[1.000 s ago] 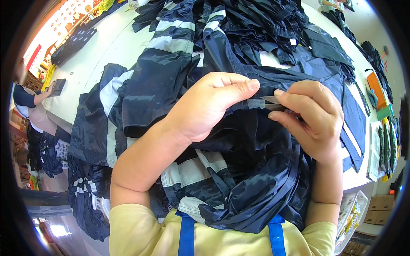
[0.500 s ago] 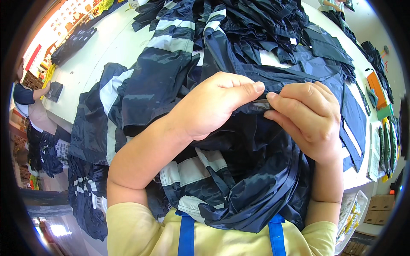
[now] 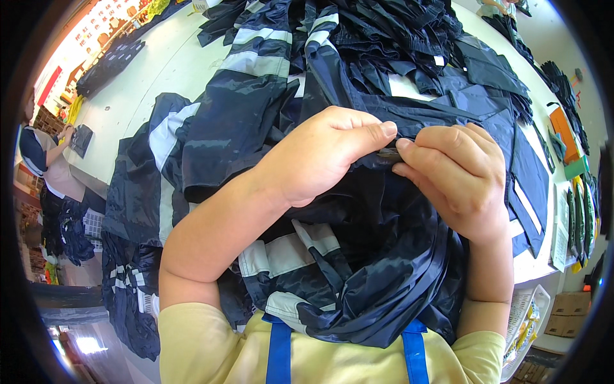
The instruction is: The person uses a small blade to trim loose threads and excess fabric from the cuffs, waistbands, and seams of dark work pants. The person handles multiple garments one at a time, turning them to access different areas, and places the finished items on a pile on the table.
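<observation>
A dark navy garment with pale grey reflective bands lies bunched against my front and reaches up onto the table. My left hand is closed at its upper edge, the thumb pointing right along the fabric; its other fingers are hidden behind the palm and cloth. Close to that thumb, my right hand pinches the same edge between thumb and forefinger. A small strip of dull, greyish material shows between the two hands, too little to name.
More dark garments with reflective bands are heaped on the white table. At the far left a person handles a dark packet. A white basket stands at lower right, near cardboard boxes.
My right hand has shifted very slightly left, still pinching the edge. My left hand has hardly moved. At the far left, the person's arm has risen beside the packet.
</observation>
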Demonstrator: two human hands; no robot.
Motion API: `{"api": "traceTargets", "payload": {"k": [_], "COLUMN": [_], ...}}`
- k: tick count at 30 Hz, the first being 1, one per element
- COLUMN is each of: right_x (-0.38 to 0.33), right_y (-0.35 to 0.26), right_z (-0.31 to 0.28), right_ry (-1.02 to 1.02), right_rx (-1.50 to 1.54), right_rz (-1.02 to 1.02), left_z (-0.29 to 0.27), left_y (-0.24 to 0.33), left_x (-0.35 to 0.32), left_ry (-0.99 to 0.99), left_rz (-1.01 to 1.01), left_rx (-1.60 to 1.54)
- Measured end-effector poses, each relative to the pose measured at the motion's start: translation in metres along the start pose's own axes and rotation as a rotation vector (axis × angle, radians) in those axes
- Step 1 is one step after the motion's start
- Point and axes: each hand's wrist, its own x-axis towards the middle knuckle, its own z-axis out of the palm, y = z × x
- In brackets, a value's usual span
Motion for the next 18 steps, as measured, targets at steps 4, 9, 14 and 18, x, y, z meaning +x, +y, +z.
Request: {"api": "traceTargets", "payload": {"k": [4, 9, 14, 18], "right_x": [-0.001, -0.0026, -0.001, -0.0028], "right_y": [0.0037, 0.0028, -0.0006, 0.0012], "right_z": [-0.0002, -0.0042, -0.0023, -0.0006], "right_ry": [0.03, 0.023, 0.013, 0.039], "right_rx": [0.058, 0.052, 0.056, 0.059], "right_rz": [0.018, 0.056, 0.046, 0.044], "left_z": [-0.0006, -0.0009, -0.0001, 0.0003], "left_y": [0.0002, 0.0032, 0.0011, 0.001], "left_x": [-0.0017, -0.0052, -0.0044, -0.004], "left_ry": [0.05, 0.046, 0.044, 0.038], "left_rz": [-0.055, -0.028, -0.004, -0.013], "left_rx": [0.0, -0.06, -0.051, -0.056]}}
